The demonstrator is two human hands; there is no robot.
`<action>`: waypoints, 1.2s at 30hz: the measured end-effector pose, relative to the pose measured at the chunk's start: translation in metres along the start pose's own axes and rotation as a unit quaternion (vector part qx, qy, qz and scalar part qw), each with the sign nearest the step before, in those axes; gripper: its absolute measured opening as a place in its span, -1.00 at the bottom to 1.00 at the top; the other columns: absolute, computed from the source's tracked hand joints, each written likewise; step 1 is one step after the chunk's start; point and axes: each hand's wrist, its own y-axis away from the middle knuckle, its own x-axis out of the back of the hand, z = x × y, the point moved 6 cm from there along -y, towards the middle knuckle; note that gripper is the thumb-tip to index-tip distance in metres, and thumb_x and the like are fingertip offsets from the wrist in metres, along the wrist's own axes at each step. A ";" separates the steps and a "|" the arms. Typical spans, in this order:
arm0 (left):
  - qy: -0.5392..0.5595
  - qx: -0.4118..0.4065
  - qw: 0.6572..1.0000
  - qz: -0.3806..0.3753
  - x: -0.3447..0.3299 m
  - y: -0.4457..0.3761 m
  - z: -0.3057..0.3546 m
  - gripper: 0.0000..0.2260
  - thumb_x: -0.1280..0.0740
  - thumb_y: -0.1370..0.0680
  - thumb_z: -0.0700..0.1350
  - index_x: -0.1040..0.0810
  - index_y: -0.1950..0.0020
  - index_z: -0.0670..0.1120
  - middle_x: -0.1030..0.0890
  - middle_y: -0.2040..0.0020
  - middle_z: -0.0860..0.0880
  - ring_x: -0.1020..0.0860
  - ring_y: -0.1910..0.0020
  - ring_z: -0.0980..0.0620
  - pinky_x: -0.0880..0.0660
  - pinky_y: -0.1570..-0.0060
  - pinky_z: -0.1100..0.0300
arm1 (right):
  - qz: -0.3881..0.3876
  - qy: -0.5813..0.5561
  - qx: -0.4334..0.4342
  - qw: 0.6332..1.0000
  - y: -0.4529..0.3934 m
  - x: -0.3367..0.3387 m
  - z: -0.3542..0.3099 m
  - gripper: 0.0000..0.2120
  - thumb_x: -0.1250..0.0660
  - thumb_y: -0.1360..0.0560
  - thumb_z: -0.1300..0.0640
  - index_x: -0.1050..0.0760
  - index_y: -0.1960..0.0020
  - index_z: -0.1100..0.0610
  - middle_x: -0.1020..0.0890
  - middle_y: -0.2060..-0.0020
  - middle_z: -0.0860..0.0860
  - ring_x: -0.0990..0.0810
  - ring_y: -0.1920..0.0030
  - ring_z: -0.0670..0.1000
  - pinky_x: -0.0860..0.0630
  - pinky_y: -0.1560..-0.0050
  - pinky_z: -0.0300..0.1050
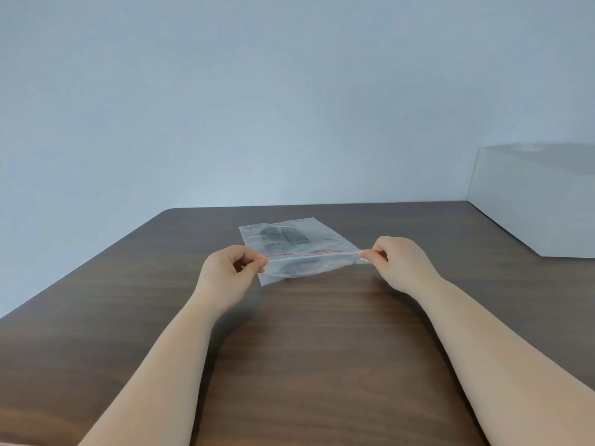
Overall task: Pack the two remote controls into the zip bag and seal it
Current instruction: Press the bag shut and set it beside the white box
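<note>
A clear zip bag (pixel 325 239) with a red zip line lies on the dark wooden table (pixel 309 333), its far end resting on the surface and its near end lifted. Two dark remote controls (pixel 285 237) show side by side through the plastic inside it. My left hand (pixel 230 268) pinches the bag's left corner at the zip line. My right hand (pixel 397 259) pinches the right corner at the same line. The zip strip is pulled taut between them. I cannot tell whether the zip is pressed together.
A white box (pixel 534 201) stands at the table's back right corner. A plain pale blue wall rises behind the table. The table's rounded left corner lies at the far left.
</note>
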 end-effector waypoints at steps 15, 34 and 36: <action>-0.036 0.124 0.992 0.008 -0.007 -0.016 -0.023 -0.72 -0.20 -0.53 0.11 -0.61 0.10 -0.04 -0.63 0.14 -0.07 -0.54 0.11 -0.08 -0.44 0.10 0.07 | -0.063 -0.222 -0.094 0.969 -0.001 -0.005 0.012 -0.70 -0.12 -0.47 0.26 -0.56 -0.02 0.02 -0.65 -0.02 -0.01 -0.57 -0.09 0.02 -0.48 -0.19 -0.02; -0.171 0.047 0.964 -0.199 -0.091 -0.070 -0.025 -0.23 -0.35 -0.25 0.32 -0.33 -0.37 0.00 -0.47 -0.36 0.01 -0.43 -0.31 -0.02 -0.35 -0.34 0.04 | -0.097 -0.216 -0.100 0.966 -0.084 -0.046 0.008 -0.50 -0.32 -0.44 0.30 -0.37 -0.34 0.05 -0.49 0.05 0.06 -0.53 0.34 -0.03 -0.45 0.39 -0.18; -0.179 0.037 0.961 -0.209 -0.106 -0.078 -0.018 -0.36 -0.38 -0.38 0.19 -0.33 -0.36 -0.06 -0.46 -0.36 -0.03 -0.42 -0.31 -0.06 -0.32 -0.26 0.13 | -0.070 -0.200 -0.089 0.973 -0.087 -0.041 0.021 -0.59 -0.30 -0.47 0.28 -0.41 -0.30 0.05 -0.44 0.14 -0.01 -0.49 0.33 -0.06 -0.38 0.39 -0.24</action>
